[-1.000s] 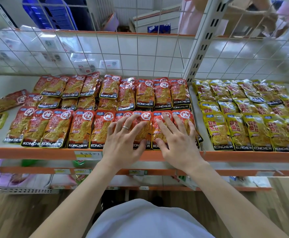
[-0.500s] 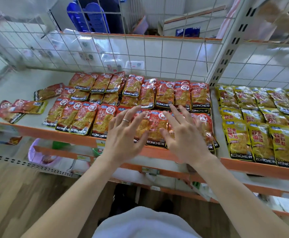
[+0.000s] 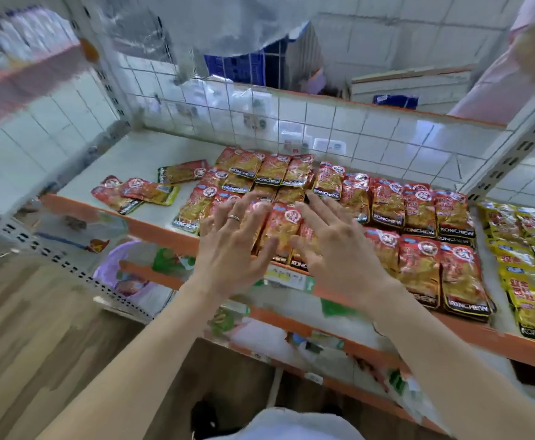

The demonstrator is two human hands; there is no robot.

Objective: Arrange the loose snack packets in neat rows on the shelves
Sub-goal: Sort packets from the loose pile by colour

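Red KONCHEW snack packets [image 3: 418, 265] lie in rows on the white shelf [image 3: 132, 157] with its orange front edge. My left hand [image 3: 234, 246] and my right hand [image 3: 336, 249] are spread flat, fingers straight, over the front-row packets near the shelf edge; whether they touch them is unclear through blur. A few loose red packets [image 3: 132, 193] lie askew at the left end, apart from the rows. Another loose packet [image 3: 182, 171] lies sideways behind them. Yellow packets [image 3: 530, 281] fill the shelf section to the right.
A white wire grid [image 3: 323, 122] backs the shelf, and perforated uprights [image 3: 510, 154] stand at the right and left. Lower shelves [image 3: 291, 331] with mixed goods sit below. The wooden floor [image 3: 37, 344] is at the lower left. The picture is blurred from head motion.
The view has swung left and tilted. Both hands have slid left along the front row of red packets, still flat with fingers spread. The loose packets at the left are now closer.
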